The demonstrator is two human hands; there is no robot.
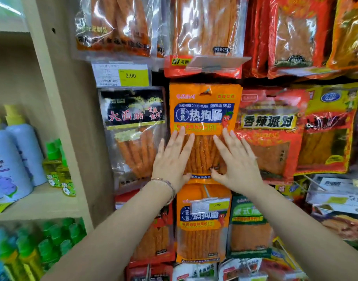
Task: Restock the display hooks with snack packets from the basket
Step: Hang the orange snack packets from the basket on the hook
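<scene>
The orange packet [204, 118] is hung on a hook among the display's other packets. It is pressed flat by both hands, fingers straight and spread: the left hand [172, 159] on its lower left, the right hand [238, 161] on its lower right.
</scene>
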